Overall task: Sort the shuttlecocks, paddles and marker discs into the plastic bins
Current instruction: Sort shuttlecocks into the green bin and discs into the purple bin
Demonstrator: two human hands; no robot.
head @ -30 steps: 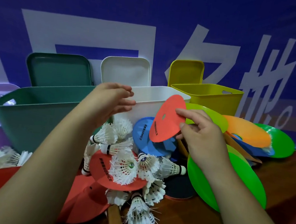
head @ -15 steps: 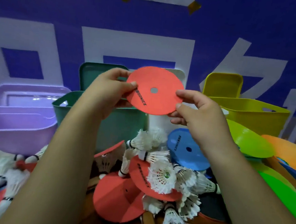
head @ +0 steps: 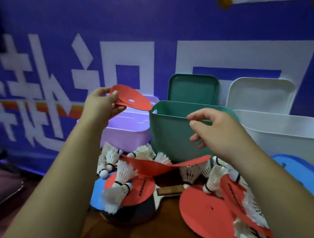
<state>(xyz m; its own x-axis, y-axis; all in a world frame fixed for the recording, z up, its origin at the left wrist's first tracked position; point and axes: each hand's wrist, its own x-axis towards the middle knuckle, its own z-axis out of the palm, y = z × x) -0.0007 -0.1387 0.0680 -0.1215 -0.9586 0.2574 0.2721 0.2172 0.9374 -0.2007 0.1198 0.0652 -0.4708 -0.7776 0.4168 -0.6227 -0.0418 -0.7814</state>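
1. While our left hand (head: 99, 111) pinches one thin red disc (head: 133, 101) with a small centre hole over the far-left purple bin (head: 128, 133), our right hand (head: 216, 134) hangs loosely curled, holding nothing.
2. We count three bins in full view: the purple bin, a green bin (head: 170, 131) and a white bin (head: 285, 131).
3. Black print on a near red disc (head: 139, 190) is too blurred to read.

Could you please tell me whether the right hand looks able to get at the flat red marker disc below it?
Probably yes: the right hand holds nothing, and the red marker disc lies below it with most of its top bare; only a shuttlecock rests at its far edge.
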